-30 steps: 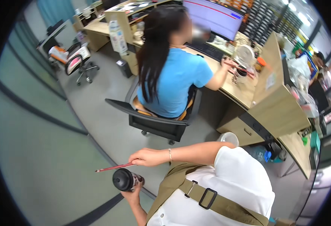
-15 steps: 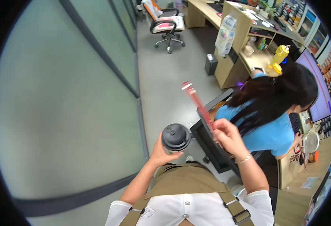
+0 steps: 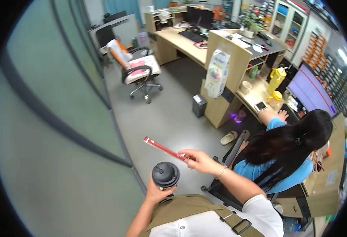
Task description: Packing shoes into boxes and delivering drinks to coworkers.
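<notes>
My left hand (image 3: 158, 192) is wrapped round a takeaway coffee cup with a domed black lid (image 3: 166, 174), held upright before my waist. Most of the cup's side is hidden under the lid and my fingers. Between thumb and fingers, my right hand (image 3: 199, 162) grips one end of a long, thin red straw-like packet (image 3: 163, 148). The packet points away to the left, above and beyond the lid, without touching it. What is inside the packet does not show.
To my right a person in blue (image 3: 250, 170) sits at a desk with a yellow bottle (image 3: 276, 80) and a monitor (image 3: 312, 89). A frosted glass wall (image 3: 67, 158) runs along my left. Ahead stand an office chair (image 3: 142, 73) and a small dark bin (image 3: 199, 106).
My view has lifted toward the room ahead. The red packet has swung from upright to leaning left, nearer the cup. Both hands keep their hold. The seated person's arm now reaches across the desk.
</notes>
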`<state>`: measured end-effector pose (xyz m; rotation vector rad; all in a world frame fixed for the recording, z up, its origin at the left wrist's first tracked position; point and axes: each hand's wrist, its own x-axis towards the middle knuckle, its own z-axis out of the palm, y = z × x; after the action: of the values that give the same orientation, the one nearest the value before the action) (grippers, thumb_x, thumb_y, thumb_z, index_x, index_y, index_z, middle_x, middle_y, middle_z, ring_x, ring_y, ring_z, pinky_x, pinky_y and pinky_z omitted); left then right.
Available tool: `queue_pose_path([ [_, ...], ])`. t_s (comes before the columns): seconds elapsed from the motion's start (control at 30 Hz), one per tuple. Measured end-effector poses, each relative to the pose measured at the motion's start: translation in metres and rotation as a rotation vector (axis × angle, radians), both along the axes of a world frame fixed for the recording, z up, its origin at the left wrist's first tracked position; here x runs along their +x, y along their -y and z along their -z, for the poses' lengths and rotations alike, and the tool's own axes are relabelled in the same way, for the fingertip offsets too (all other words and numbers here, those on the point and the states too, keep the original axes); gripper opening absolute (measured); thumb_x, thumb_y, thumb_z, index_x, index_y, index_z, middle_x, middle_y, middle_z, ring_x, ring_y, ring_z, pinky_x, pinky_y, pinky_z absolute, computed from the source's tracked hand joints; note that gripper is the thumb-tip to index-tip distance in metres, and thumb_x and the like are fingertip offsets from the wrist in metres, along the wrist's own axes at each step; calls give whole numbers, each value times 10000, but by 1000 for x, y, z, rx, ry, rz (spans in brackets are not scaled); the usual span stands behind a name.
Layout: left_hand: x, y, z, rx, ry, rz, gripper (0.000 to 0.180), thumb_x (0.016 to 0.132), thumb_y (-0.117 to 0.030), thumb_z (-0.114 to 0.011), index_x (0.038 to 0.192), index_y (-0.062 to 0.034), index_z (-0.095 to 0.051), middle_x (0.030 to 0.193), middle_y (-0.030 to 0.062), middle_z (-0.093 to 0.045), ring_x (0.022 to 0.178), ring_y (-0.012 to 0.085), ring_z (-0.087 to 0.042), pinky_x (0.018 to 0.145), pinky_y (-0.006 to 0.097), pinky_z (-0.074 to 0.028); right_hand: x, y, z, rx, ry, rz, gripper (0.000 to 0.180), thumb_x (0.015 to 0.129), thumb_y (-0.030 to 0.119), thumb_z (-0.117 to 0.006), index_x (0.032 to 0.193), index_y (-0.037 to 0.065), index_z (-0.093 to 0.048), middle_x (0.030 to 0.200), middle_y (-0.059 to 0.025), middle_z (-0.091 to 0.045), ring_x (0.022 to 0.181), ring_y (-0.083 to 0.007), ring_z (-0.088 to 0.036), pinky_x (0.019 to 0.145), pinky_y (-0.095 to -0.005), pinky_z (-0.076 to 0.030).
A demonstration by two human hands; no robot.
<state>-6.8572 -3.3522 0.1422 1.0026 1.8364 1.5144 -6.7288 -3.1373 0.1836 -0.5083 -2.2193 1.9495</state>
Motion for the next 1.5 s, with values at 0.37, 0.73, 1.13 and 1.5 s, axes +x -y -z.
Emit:
queue_pose_path([
  [0.37, -221, -207, 16, 24, -67, 284, 817, 567, -202, -883, 1211, -29, -412, 1097, 125, -589, 1017, 214, -606, 887, 351, -479, -84, -105, 62, -383, 85, 667, 282, 918, 101, -551, 1189, 28, -532, 859, -37, -598, 681, -87, -540, 598, -250, -477],
  [0.73, -363, -493, 2, 82, -132, 287, 894, 567, -249, -889, 1272, -13, -392, 1181, 127, -571, 1096, 226, -571, 948, 355, -442, -245, -359, 87, -679, -107, 780, 339, 891, 36, -554, 1220, -8, -488, 871, -62, -581, 699, -131, -603, 602, -278, -536],
  [1.13, -474, -874, 30, 209, -193, 310, 733, 601, -196, -859, 1165, -2, -434, 1063, 133, -610, 973, 207, -609, 850, 341, -486, -386, -623, 107, -576, -185, 1012, 496, 874, -39, -454, 1351, 70, -378, 1023, -102, -543, 785, -172, -607, 634, -293, -556],
  [1.5, -480, -1122, 104, 234, -138, 632, 666, 688, -36, -797, 1243, 0, -431, 1050, 95, -602, 876, 139, -609, 800, 280, -504, -469, -847, 201, 268, 292, 1576, 517, 728, -34, -492, 1244, -3, -500, 1235, -258, -485, 1140, -407, -477, 982, -428, -396],
])
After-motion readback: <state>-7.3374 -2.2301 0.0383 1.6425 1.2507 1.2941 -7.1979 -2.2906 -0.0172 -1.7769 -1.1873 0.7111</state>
